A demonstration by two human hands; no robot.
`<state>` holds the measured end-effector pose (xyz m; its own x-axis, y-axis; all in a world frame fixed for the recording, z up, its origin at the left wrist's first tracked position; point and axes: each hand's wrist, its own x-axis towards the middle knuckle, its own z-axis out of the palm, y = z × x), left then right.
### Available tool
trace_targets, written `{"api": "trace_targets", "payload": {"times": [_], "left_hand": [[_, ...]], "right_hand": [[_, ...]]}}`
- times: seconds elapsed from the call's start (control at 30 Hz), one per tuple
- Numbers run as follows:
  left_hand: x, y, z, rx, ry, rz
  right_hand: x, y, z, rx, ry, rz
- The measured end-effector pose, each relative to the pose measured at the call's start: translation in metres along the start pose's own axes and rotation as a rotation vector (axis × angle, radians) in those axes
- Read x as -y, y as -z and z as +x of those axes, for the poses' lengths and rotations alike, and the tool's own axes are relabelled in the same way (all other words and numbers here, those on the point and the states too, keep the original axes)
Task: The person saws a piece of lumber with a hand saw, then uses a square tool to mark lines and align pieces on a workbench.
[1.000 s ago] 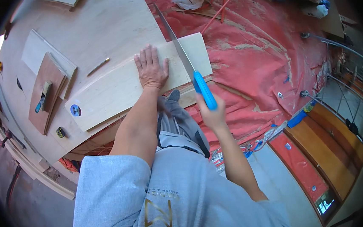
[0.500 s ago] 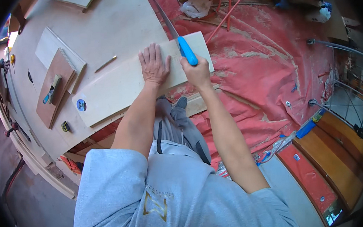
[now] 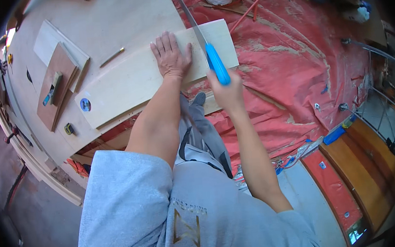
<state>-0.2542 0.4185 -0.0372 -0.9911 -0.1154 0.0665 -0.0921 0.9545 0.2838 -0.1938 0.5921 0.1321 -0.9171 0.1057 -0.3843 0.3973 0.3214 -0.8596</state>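
Left hand (image 3: 171,56): flat and open, palm down, fingers spread on the pale plank, pressing beside the saw blade.
Right hand (image 3: 226,91): closed around the blue handle of the handsaw, just off the plank's near edge.
Handsaw (image 3: 202,37): thin grey metal blade, long and tapering, laid across the plank near its right end; smooth, glossy blue plastic grip.
Plank (image 3: 133,79): long, light, smooth-faced wooden board, rectangular, lying across the counter with its right end jutting over the edge.
Counter (image 3: 119,18): broad pale sheet, matte, lightly scuffed.
Pencil (image 3: 111,57): slim stick, on the counter just beyond the plank.
Brown board (image 3: 58,90): darker reddish panel, flat, left of the plank, with a small tool on it.
Tarp (image 3: 290,69): red, creased and dusty, covering the floor to the right.
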Motion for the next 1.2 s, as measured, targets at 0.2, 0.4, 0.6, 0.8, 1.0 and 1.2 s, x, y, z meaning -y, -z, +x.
{"api": "trace_targets", "payload": {"times": [0.2,0.4,0.6,0.8,1.0,1.2], "left_hand": [[-0.004,0.0,-0.002,0.005,-0.008,0.036],[0.01,-0.001,-0.008,0.006,-0.005,0.08],[-0.008,0.003,0.002,0.025,-0.035,0.006],[0.007,-0.004,-0.001,-0.017,-0.012,0.075],[0.003,0.0,-0.006,-0.002,0.014,0.057],[-0.01,0.002,-0.003,-0.03,-0.04,0.058]], "right_hand": [[0.04,0.107,-0.223,-0.05,-0.026,-0.122],[0.012,0.087,-0.187,-0.023,-0.055,-0.046],[-0.034,-0.005,0.018,-0.107,0.099,0.076],[-0.022,0.05,-0.117,-0.017,-0.044,0.009],[0.032,0.119,-0.235,0.017,-0.096,-0.139],[-0.079,0.012,-0.034,-0.049,0.049,0.057]]}}
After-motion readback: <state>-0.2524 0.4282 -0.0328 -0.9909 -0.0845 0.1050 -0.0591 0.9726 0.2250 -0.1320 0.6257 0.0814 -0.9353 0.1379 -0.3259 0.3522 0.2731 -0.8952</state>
